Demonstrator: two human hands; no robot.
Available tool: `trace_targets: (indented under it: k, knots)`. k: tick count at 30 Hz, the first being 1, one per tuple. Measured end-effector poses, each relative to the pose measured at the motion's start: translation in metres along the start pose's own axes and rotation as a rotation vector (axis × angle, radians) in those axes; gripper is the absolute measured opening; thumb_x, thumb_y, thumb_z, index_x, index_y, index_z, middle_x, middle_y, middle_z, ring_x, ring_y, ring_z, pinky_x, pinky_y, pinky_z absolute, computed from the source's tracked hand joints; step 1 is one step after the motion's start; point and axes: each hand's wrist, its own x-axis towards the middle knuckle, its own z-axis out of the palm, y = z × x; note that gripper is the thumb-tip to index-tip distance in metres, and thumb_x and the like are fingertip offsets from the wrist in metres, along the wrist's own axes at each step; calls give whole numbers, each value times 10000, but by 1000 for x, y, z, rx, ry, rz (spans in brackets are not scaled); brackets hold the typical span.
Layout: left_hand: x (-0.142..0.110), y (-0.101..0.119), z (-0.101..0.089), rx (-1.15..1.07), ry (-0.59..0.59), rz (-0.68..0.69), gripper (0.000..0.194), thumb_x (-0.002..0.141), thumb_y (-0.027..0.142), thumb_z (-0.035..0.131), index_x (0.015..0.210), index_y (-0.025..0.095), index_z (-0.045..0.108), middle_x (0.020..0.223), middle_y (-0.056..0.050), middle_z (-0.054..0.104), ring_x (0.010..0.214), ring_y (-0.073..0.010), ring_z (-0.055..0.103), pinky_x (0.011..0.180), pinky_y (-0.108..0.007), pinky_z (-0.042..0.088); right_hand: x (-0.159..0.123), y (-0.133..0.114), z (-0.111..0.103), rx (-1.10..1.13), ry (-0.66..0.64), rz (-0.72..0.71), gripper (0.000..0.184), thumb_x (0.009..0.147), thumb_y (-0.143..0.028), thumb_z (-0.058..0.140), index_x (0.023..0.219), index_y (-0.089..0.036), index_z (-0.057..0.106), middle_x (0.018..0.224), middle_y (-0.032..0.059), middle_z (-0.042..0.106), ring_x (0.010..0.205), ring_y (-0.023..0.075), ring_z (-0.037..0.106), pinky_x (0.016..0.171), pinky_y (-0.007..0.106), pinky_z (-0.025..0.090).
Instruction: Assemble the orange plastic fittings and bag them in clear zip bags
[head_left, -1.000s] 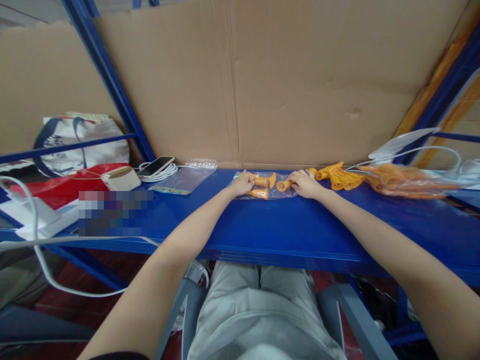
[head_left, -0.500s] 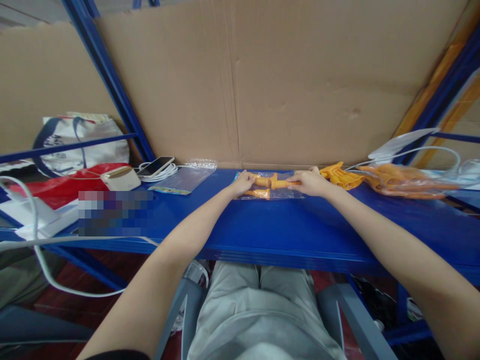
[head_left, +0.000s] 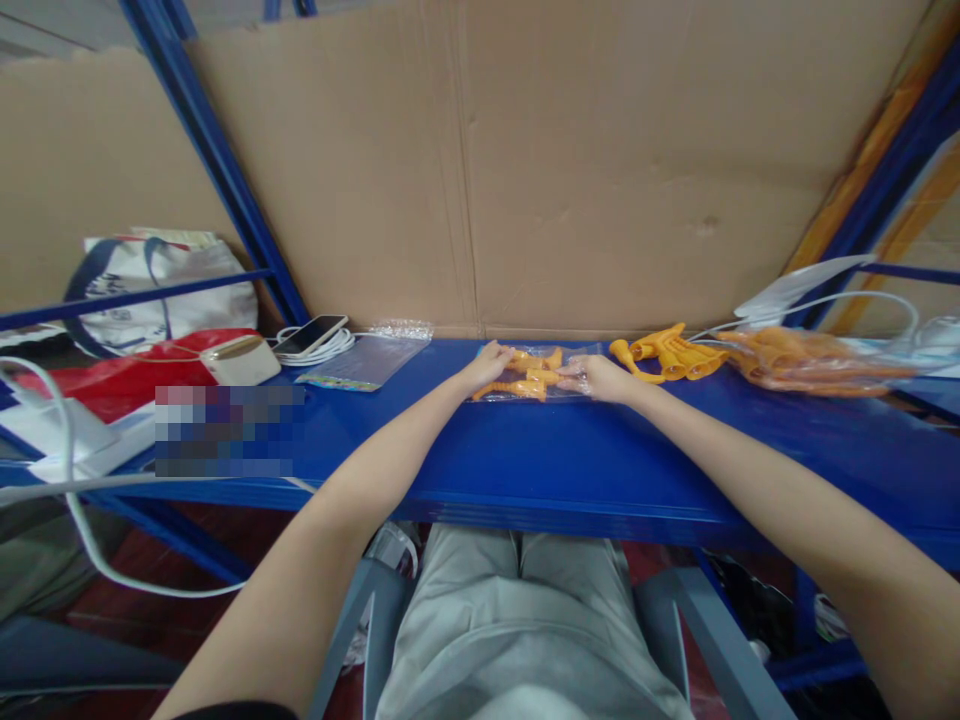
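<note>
On the blue tabletop lies a clear plastic bag holding several orange plastic pieces with flared, trumpet-like ends. My left hand is closed on the bag's left end. At its right end, my right hand has its fingers pinched together at the bag's mouth, on the end of an orange piece; the fingertips are partly behind the film. Just right of this hand is a loose pile of similar orange pieces.
A flat clear bag, a phone on a coiled white cable and a red bag lie to the left. A full bag of orange pieces sits at right. Cardboard stands behind the table.
My right hand has moved slightly left with an orange piece, further into the bag. The pieces inside have shifted. More of the loose pile shows. My left hand stays at the bag's left end.
</note>
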Motion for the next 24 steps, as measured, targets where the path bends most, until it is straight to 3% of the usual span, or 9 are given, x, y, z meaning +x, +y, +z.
trace_targets:
  k: [3, 6, 10, 15, 20, 24]
  knots:
    - [-4, 7, 0, 4, 40, -54, 241, 940, 323, 477, 797, 164, 588, 933, -80, 657, 998, -227, 593, 923, -349, 469, 2, 3, 6, 215, 149, 14, 366, 865, -513, 613, 922, -201, 796, 967, 96, 739, 861, 239, 678, 776, 334, 523]
    - [-8, 12, 0, -51, 60, -85, 238, 943, 327, 483, 780, 169, 554, 898, -73, 635, 936, -220, 593, 882, -342, 475, 3, 5, 11, 444, 286, 82, 269, 804, -444, 690, 898, -210, 787, 1021, 88, 745, 956, 246, 683, 868, 365, 539]
    - [-11, 13, 1, -150, 89, -120, 161, 939, 275, 480, 816, 179, 518, 909, -61, 621, 936, -201, 589, 883, -328, 481, 2, 3, 13, 664, 320, 197, 120, 703, -289, 752, 786, -203, 759, 951, 78, 758, 960, 242, 691, 904, 383, 537]
    - [-12, 14, 0, -220, 88, -216, 36, 911, 202, 488, 883, 195, 509, 945, -59, 636, 910, -198, 601, 842, -324, 508, 3, -2, 13, 890, 368, 322, 145, 656, -159, 693, 791, -188, 734, 897, 59, 759, 789, 182, 687, 774, 327, 560]
    - [-10, 12, -3, -168, 59, -237, 193, 798, 81, 511, 953, 197, 520, 1014, -68, 661, 954, -213, 629, 878, -356, 521, 2, -8, 12, 897, 324, 365, 204, 642, -98, 629, 793, -185, 733, 918, 51, 759, 752, 151, 661, 724, 286, 547]
    - [-6, 9, -5, 37, 71, -106, 225, 796, 70, 467, 973, 192, 535, 1294, -127, 600, 1281, -253, 519, 1103, -436, 397, 1, -11, 9, 816, 298, 366, 206, 637, -86, 613, 767, -187, 737, 962, 53, 761, 835, 176, 675, 812, 333, 548]
